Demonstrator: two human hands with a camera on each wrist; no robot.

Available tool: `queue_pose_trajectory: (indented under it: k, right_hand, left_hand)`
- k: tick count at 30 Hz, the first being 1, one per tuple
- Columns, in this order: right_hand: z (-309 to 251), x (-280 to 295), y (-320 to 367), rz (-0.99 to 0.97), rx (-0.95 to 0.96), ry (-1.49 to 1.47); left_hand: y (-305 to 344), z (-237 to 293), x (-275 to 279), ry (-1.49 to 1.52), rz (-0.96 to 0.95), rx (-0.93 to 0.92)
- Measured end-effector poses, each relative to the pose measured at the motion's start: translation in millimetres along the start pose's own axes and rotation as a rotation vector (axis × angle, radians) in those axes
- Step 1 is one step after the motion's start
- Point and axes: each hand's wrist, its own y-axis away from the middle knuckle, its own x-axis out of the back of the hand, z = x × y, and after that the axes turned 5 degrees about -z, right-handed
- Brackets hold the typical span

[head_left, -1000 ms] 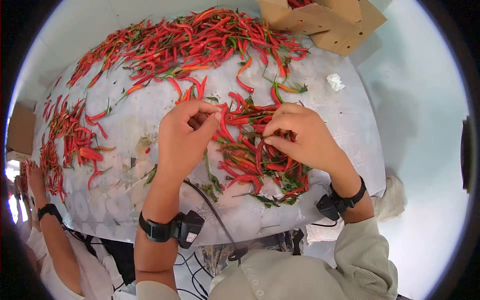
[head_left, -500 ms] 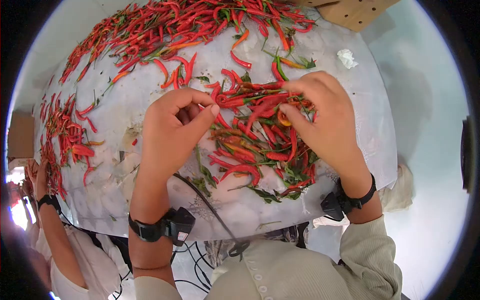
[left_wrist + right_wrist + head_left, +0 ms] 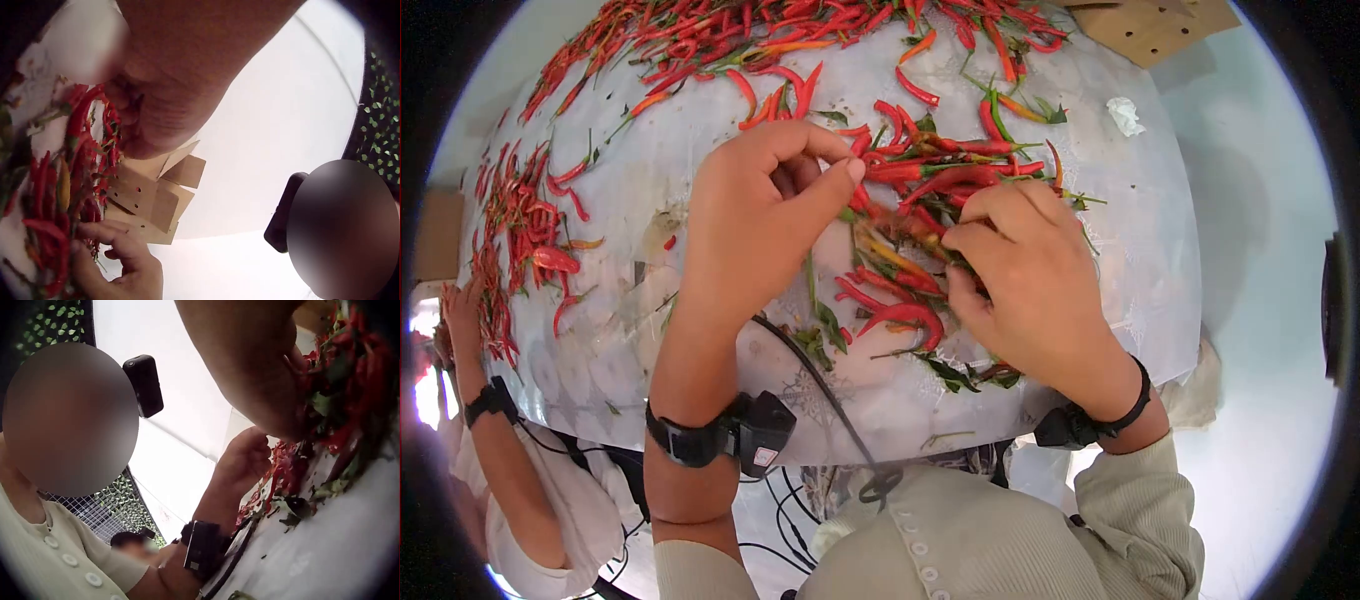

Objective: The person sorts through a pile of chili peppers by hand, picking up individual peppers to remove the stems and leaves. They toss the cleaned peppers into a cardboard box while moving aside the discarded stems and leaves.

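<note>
Red chili peppers [image 3: 902, 318], some with green stems and leaves, lie in a loose heap before me in the head view. My right hand [image 3: 1035, 270] is over the heap's right side, thumb and fingers bent round chili peppers, which blur at the fingertips. Its thumb and forefinger pinch into the heap in the left wrist view. My left hand [image 3: 765, 215] hovers at the heap's left edge, thumb tip against the forefinger. Red chilies lie right beside these tips; I cannot tell whether one is between them. Its other fingers are curled and partly hidden.
A larger chili pile [image 3: 700, 50] spreads along the table's far side. Another pile [image 3: 520, 220] lies at left, with another person's hand [image 3: 462, 318] there. A cardboard box [image 3: 1155, 30] stands at far right, near crumpled white tissue [image 3: 1125, 117]. A black cable [image 3: 815, 400] crosses the table's front.
My right hand has opened wider, then bent its fingers back into the heap, lower down. Chilies under it have shifted. My left hand keeps its pinched pose. The head view has tilted downward.
</note>
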Motion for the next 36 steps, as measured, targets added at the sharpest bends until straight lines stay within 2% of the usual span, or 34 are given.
queue_pose_trajectory:
  k: [8,11,15,18,21,23,26,29,36]
  right_hand:
    - [2,-5,-2,0.023,0.009,-0.026]
    - [7,1,-3,0.083,-0.014,-0.078]
    - [14,2,-4,0.271,-0.037,-0.184]
    - [22,6,-3,0.384,-0.122,-0.295]
    - [27,17,0,0.397,-0.298,-0.501]
    - [32,21,-1,0.406,-0.356,-0.623]
    - [30,24,1,0.290,-0.390,-0.620]
    - [25,13,-2,0.269,-0.074,-0.299]
    - [1,-9,-4,0.085,-0.052,-0.046]
  left_hand:
    - [1,-2,1,0.005,-0.032,-0.045]
    - [0,-3,2,0.002,-0.018,-0.055]
    - [0,-3,4,0.016,-0.013,-0.054]
    - [0,-4,4,-0.002,0.007,-0.067]
    - [0,-4,5,-0.021,0.016,-0.076]
    - [0,2,6,0.021,0.002,-0.003]
    - [-1,3,6,0.039,-0.008,0.029]
    - [-2,-2,4,0.046,0.002,0.017]
    - [-3,-8,5,0.061,0.043,-0.048]
